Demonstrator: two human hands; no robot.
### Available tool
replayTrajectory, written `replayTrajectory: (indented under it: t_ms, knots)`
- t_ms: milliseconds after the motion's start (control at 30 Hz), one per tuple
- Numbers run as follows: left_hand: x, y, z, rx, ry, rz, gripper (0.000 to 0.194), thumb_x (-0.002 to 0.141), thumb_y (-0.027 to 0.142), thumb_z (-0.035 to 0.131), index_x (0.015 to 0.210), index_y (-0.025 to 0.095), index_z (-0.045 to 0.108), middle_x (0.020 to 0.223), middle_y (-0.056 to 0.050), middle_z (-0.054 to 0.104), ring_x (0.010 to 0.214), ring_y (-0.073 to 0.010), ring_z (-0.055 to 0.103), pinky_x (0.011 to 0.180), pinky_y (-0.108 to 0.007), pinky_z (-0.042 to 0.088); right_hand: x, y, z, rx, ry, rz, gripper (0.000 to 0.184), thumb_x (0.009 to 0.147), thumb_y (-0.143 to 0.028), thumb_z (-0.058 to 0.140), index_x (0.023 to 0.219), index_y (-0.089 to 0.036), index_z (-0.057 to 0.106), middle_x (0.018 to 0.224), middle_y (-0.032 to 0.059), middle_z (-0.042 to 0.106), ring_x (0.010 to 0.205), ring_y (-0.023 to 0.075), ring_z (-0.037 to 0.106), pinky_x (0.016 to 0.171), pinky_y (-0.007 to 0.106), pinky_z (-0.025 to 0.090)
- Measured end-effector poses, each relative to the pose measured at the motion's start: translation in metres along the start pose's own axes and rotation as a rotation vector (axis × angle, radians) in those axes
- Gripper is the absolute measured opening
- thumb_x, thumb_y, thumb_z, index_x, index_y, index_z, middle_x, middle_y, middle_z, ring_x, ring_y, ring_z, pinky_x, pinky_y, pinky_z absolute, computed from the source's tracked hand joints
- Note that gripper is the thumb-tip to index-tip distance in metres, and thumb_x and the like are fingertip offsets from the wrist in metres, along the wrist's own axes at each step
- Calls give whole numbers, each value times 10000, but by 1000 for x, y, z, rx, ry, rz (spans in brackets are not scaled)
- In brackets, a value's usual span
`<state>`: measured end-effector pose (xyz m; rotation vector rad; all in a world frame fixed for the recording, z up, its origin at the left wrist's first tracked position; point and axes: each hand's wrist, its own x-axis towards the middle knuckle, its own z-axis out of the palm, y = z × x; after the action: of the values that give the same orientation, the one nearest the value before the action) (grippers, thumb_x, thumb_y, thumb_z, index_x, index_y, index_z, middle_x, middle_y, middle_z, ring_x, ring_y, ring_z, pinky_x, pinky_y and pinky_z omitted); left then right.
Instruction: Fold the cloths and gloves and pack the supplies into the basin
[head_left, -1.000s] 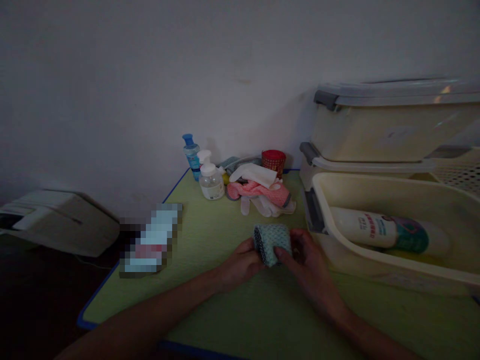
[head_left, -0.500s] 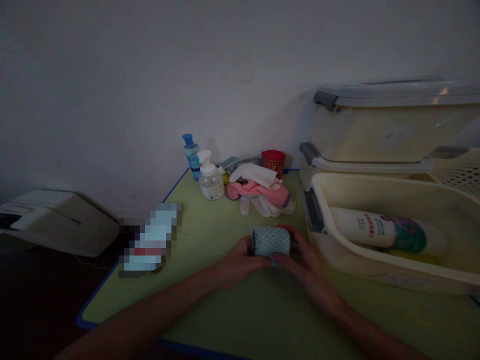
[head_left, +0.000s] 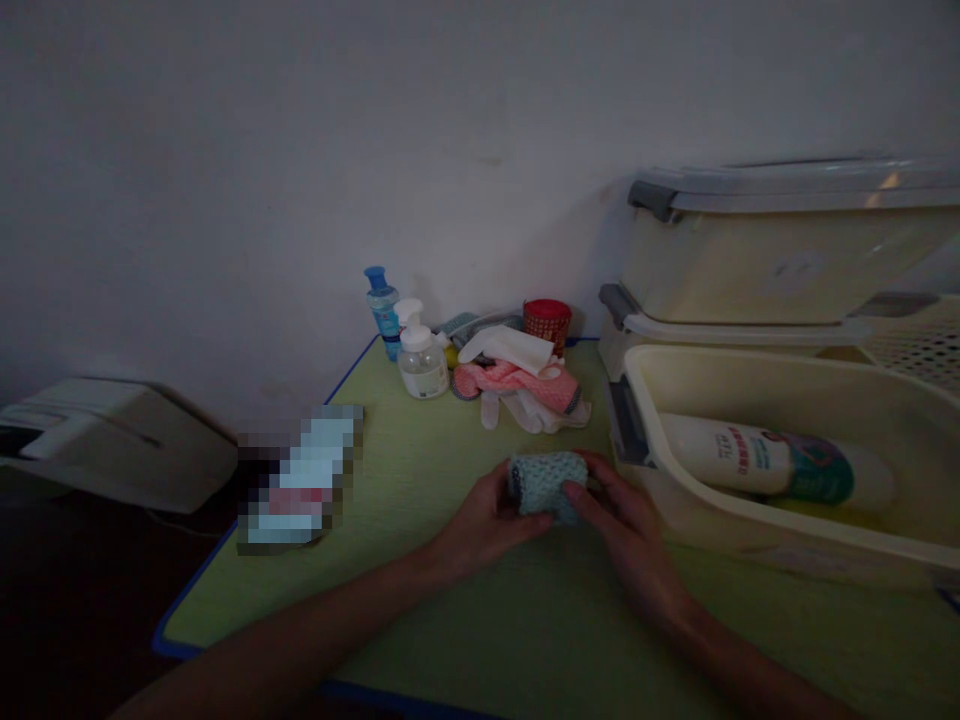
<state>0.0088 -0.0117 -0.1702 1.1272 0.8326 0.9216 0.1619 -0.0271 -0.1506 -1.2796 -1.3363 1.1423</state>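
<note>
The left hand (head_left: 491, 520) and right hand (head_left: 619, 515) are partly closed, gripping opposite sides of the rolled blue cloth (head_left: 549, 485). The cloth is located above the green counter (head_left: 420, 480), left of the open bin (head_left: 750, 525) and nearer than the pink cloth (head_left: 517, 380).
</note>
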Motion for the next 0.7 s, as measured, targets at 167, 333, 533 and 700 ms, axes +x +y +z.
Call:
replayTrajectory:
  t_ms: [167, 333, 533, 700]
  knots:
    - [-1, 2, 0, -4, 14, -29, 403, 572, 242, 751, 926, 117, 605, 948, -74, 659, 888, -207, 604, 839, -337, 450, -1, 1, 3, -36, -34, -18, 293, 772, -461, 473, 891, -198, 527, 871, 53, 627, 800, 202, 591, 728, 328, 478]
    - [0, 10, 2, -136, 36, -83, 464, 469, 239, 807, 866, 117, 601, 855, -66, 671, 852, -206, 609, 825, -343, 453, -2, 1, 4, -106, -74, -60, 276, 815, -464, 418, 844, -204, 505, 819, 43, 613, 761, 193, 578, 707, 322, 470]
    - [-8, 9, 6, -163, 81, -29, 498, 525, 295, 767, 951, 146, 557, 933, -74, 649, 907, -228, 586, 808, -344, 448, -6, 5, 8, -235, -60, -165, 227, 838, -418, 401, 773, -205, 441, 673, 9, 541, 629, 161, 527, 572, 277, 437]
    - [-14, 7, 9, 47, 240, 2, 437, 724, 545, 535, 918, 155, 580, 937, -75, 631, 928, -209, 557, 840, -313, 429, -11, 7, 13, -275, -104, -200, 176, 851, -375, 384, 806, -208, 416, 667, 6, 525, 609, 157, 514, 551, 273, 424]
